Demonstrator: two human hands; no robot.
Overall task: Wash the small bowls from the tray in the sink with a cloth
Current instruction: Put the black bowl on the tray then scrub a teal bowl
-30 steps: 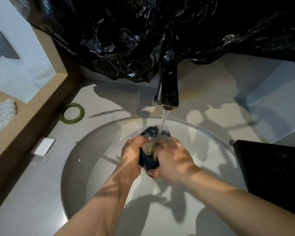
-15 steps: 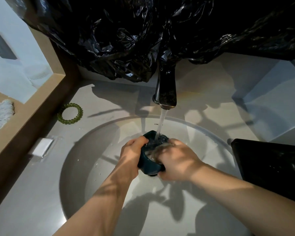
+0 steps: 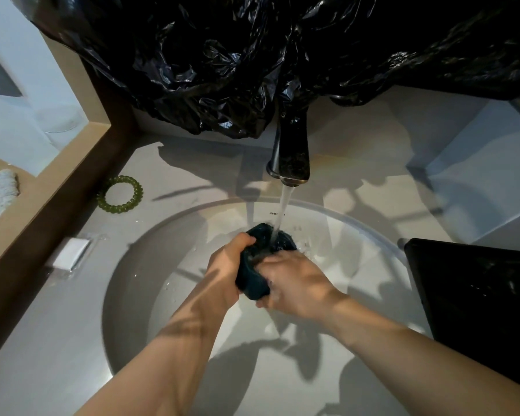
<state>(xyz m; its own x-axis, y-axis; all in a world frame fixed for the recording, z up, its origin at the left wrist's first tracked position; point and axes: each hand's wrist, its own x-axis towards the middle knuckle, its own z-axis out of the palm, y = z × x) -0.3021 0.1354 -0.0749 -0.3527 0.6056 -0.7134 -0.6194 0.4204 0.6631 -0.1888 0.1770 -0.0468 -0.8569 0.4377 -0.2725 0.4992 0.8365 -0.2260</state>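
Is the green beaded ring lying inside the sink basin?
No, the green beaded ring lies on the counter left of the faucet, outside the sink rim.

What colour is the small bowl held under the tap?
Dark teal small bowl, seen in the head view, the only one.

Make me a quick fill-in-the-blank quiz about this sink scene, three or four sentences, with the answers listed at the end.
1. Water from the faucet falls onto the dark ____ bowl.
2. The left hand and right hand hold the bowl over the ____.
3. The coiled hair tie on the counter is ____ in colour.
4. The black tray sits to the ____ of the basin.

Answers: teal; sink; green; right
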